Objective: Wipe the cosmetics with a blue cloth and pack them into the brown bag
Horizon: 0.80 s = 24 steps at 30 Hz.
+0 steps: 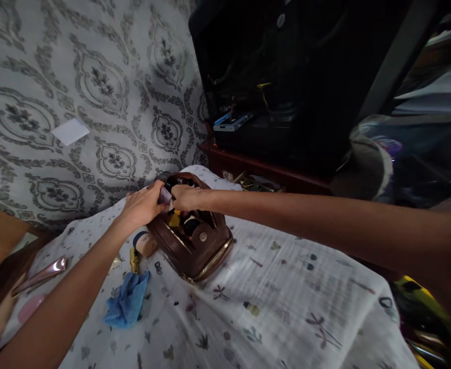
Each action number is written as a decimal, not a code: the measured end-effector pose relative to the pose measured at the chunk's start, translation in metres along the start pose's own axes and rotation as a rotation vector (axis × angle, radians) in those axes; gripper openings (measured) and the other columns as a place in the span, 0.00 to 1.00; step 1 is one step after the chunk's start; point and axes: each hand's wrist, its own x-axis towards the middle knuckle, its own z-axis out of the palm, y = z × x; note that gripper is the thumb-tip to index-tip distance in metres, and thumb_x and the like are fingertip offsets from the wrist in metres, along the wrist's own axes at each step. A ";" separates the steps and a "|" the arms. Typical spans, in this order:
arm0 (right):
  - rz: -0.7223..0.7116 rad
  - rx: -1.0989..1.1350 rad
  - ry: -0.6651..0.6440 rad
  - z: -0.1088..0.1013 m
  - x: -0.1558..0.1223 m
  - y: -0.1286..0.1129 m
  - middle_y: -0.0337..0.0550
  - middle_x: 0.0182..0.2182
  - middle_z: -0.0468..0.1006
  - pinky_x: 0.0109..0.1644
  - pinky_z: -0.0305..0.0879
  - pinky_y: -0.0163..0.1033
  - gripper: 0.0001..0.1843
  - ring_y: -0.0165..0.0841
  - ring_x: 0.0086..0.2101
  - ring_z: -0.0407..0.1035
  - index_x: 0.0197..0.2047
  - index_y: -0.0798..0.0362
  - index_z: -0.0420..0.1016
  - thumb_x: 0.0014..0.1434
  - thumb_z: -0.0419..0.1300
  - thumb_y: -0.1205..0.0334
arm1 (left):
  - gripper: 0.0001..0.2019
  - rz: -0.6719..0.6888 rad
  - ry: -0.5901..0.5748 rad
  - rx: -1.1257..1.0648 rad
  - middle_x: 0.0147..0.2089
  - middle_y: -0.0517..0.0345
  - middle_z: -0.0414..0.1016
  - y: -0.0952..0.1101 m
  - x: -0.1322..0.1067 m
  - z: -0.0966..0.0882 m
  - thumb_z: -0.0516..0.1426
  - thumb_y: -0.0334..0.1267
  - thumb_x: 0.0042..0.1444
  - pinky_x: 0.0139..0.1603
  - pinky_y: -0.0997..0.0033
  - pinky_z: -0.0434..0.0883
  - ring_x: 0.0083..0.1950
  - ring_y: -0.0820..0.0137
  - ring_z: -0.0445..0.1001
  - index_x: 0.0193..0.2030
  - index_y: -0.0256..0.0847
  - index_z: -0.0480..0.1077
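Head view: a grey-and-white patterned wall (pixel 102 84) fills the far left, and a dark television (pixel 287 61) stands at the far right. Between them and the near edge spreads a white cloth (pixel 279 287) printed with small plants and fruit. On it, near the middle, sits the brown bag (pixel 210 253), its gold zip open and small things showing inside, among them a yellow one (pixel 174 221) and a black rounded one (pixel 190 226). Both hands are at its far part. The left hand (pixel 143 205) comes in from the left, its grip nearly closed, with thumb and fingers about a pale mauve item (pixel 164 198). The right hand (pixel 186 198) reaches in from the right, fingers bent down into the opening; their tips are hidden, so I cannot tell how far its grip is open or whether it has hold of anything. Left of the bag lie a crumpled blue rag (pixel 127 302), a shiny pink tube (pixel 43 275) farther left, a beige dark-capped container (pixel 146 244) just beside the bag, and a small gold tube (pixel 134 260) close to the rag.
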 end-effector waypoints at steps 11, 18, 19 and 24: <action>0.015 0.295 0.067 0.008 0.005 0.001 0.55 0.53 0.79 0.23 0.72 0.28 0.26 0.33 0.33 0.81 0.60 0.62 0.67 0.59 0.62 0.76 | 0.23 -0.014 0.014 -0.031 0.56 0.45 0.78 0.003 -0.001 -0.002 0.53 0.48 0.62 0.54 0.50 0.69 0.57 0.47 0.76 0.62 0.47 0.61; 0.006 0.326 0.065 0.006 0.008 -0.001 0.56 0.45 0.83 0.21 0.70 0.29 0.21 0.36 0.31 0.81 0.55 0.64 0.70 0.58 0.65 0.74 | 0.25 -0.015 -0.018 -0.031 0.56 0.42 0.78 0.006 -0.001 -0.006 0.53 0.47 0.61 0.57 0.46 0.67 0.59 0.45 0.75 0.65 0.45 0.59; 0.005 0.327 0.060 0.007 0.008 0.000 0.56 0.45 0.83 0.21 0.70 0.28 0.19 0.36 0.31 0.81 0.53 0.64 0.70 0.59 0.64 0.75 | 0.26 -0.013 -0.024 -0.029 0.56 0.42 0.78 0.006 0.000 -0.006 0.53 0.47 0.61 0.57 0.45 0.67 0.59 0.45 0.75 0.66 0.45 0.59; -0.005 0.350 0.043 0.008 0.009 0.001 0.55 0.47 0.83 0.24 0.71 0.26 0.12 0.34 0.33 0.81 0.50 0.63 0.72 0.62 0.59 0.76 | 0.27 0.004 -0.011 -0.032 0.56 0.42 0.78 0.003 0.001 -0.004 0.53 0.46 0.61 0.56 0.45 0.67 0.59 0.45 0.75 0.67 0.45 0.58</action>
